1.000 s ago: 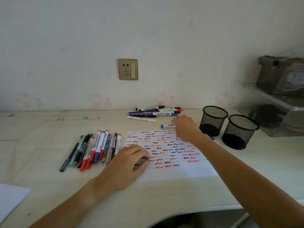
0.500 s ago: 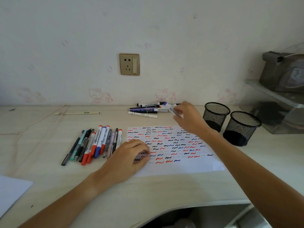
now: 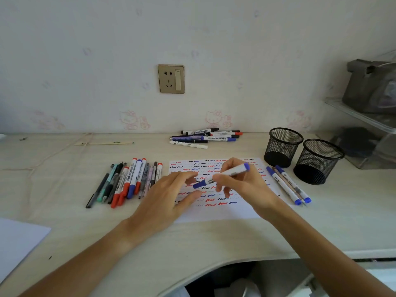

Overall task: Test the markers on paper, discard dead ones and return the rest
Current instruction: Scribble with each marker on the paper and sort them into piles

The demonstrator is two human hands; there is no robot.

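Head view looks down on a pale desk (image 3: 64, 181) set against the wall. Largest on it is the test paper (image 3: 216, 211), its far two thirds covered in rows of red, blue and black squiggles, with the near strip blank. At the far right stand two black mesh cups (image 3: 282, 146), and from here both look empty. Left of the sheet lies a row of markers and pens (image 3: 128, 183), side by side. At the far edge, near the wall, sits a loose pile of markers (image 3: 205, 137). Just right of the sheet, near the cups, three blue-capped pens (image 3: 287, 184) lie together.

Judging by all those scribbles, plenty of testing has been done, but nothing has gone back into a cup; which heap is tested, dead or waiting I cannot tell.

Over the middle of the sheet the right hand (image 3: 246, 185) grips a white marker with blue ends (image 3: 222, 175), fingers curled round its barrel, cap end pointing left. The left hand (image 3: 171, 196) hovers just beside it, fingers loosely spread and holding nothing, fingertips near the blue cap. My guess is the cap comes off next, then a test stroke on the blank strip.
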